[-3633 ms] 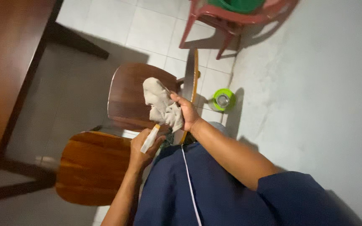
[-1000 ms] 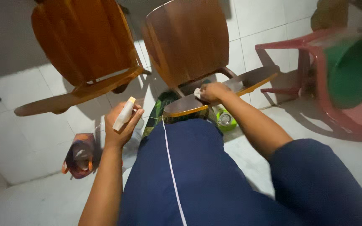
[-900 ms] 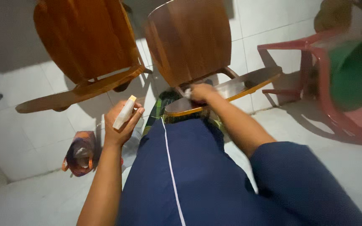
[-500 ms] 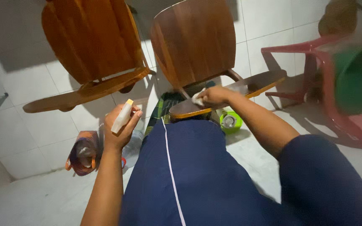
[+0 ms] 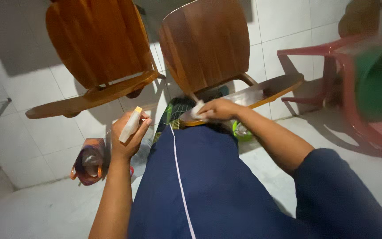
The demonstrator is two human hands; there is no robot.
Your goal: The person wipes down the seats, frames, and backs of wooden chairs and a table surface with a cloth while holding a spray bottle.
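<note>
Where blurred, perhaps crumpled cloth (image 5: 197,109).

A white spray bottle with a yellow tip (image 5: 130,125) and a pale cloth (image 5: 197,109) are seen; glossy brown wooden chairs (image 5: 204,44), white floor tiles (image 5: 32,132) and a red plastic chair (image 5: 345,84) are shown.

A second orange-brown wooden chair (image 5: 94,48) is seen at upper left, a red plastic chair (image 5: 332,66) at right bearing a blurred green thing, perhaps a basin (image 5: 379,79)
</note>
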